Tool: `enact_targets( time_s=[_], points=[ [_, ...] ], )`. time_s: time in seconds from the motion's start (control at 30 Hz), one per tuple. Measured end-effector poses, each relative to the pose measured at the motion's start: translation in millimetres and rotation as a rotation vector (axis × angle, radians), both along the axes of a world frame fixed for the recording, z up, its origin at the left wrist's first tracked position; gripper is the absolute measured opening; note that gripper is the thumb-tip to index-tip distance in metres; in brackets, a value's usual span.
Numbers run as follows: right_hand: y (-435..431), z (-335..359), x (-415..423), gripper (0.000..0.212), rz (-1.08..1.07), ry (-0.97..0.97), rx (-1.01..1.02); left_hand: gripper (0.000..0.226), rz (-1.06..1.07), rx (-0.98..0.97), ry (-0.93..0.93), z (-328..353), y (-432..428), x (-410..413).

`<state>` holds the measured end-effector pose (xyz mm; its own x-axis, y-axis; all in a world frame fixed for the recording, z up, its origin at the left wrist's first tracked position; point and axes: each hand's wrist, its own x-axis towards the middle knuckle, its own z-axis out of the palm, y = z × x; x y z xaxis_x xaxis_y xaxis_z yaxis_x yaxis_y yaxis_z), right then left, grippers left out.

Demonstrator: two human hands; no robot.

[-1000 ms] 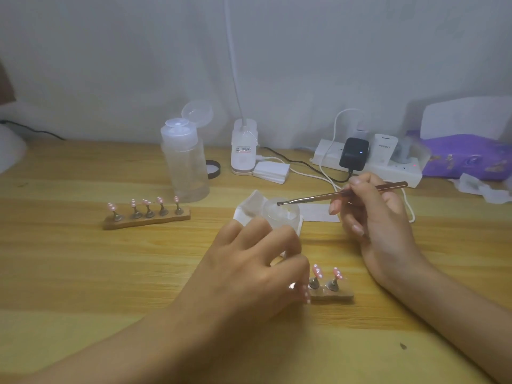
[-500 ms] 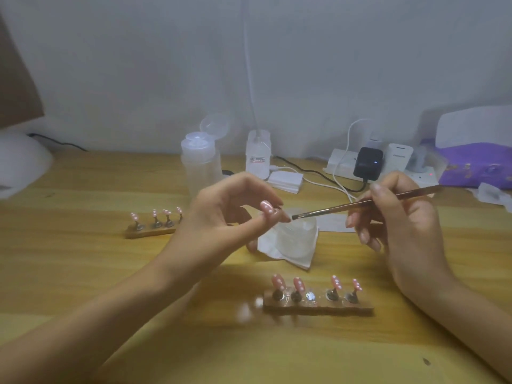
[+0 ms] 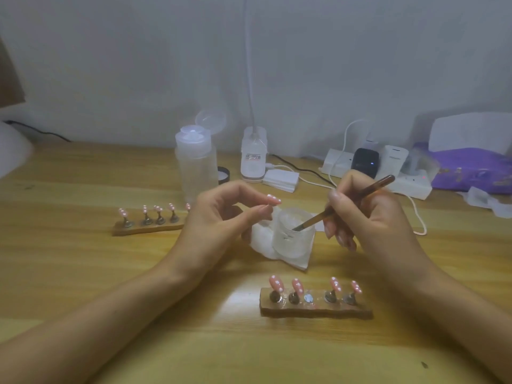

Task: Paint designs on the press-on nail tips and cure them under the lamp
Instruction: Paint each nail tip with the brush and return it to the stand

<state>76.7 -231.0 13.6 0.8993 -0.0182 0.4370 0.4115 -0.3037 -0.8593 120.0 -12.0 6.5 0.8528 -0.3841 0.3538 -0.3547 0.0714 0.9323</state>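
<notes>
1. Nail tip (image 3: 274, 200): pink with white dots, held above the table, just left of the glass cup's rim, pinched between the left thumb and forefinger.
2. Left hand (image 3: 219, 214): fingers curled, grasping the nail tip at their ends.
3. Brush (image 3: 315, 218): slim brown handle, slanted down to the left, bristle end inside the glass cup (image 3: 291, 245).
4. Right hand (image 3: 376, 217): clenched round the brush in a pen grip.
5. Tissue (image 3: 260, 242): white, crumpled, under the cup.
6. Near holder (image 3: 315, 311): wooden strip in front of the cup, carrying four dotted pink tips on stands and one bare metal disc (image 3: 308, 298) between the second and third.
7. Far holder (image 3: 144, 228): wooden strip to the left with five pink tips, its right end hidden behind the left hand.
8. Clear bottle (image 3: 196, 167): flip lid raised, behind the left hand.
9. Power strip (image 3: 410, 187): white, at the back right, with plugs in it.
10. Table (image 3: 83, 273): light wood.
</notes>
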Motion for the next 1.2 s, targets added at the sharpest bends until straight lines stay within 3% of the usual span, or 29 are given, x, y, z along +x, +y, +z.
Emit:
enact_targets(
  time_s=[0.13, 0.43, 0.77, 0.9, 1.1, 1.2],
  points=[
    [1, -6, 0, 0.024, -0.014, 0.033, 0.112, 0.015, 0.032, 0.034, -0.029, -7, 2, 0],
    [-14, -16, 4, 0.034, -0.116, 0.121, 0.508, 0.006, 0.050, 0.071, -0.017, -15, 0, 6],
    [-15, -16, 7, 0.028, -0.082, 0.137, 0.567, 0.013, 0.075, 0.128, -0.053, -14, -1, 4],
    [-14, -15, 5, 0.028, -0.079, 0.119, 0.513, 0.011, 0.086, 0.110, -0.026, -13, -2, 4],
    [-11, -2, 3, 0.024, -0.003, 0.021, 0.127, 0.005, 0.064, 0.126, -0.024, -14, -3, 4],
    [-8, 0, 2, 0.023, 0.008, 0.014, 0.027, 0.003, 0.067, 0.149, -0.022, -15, -2, 4]
  ],
)
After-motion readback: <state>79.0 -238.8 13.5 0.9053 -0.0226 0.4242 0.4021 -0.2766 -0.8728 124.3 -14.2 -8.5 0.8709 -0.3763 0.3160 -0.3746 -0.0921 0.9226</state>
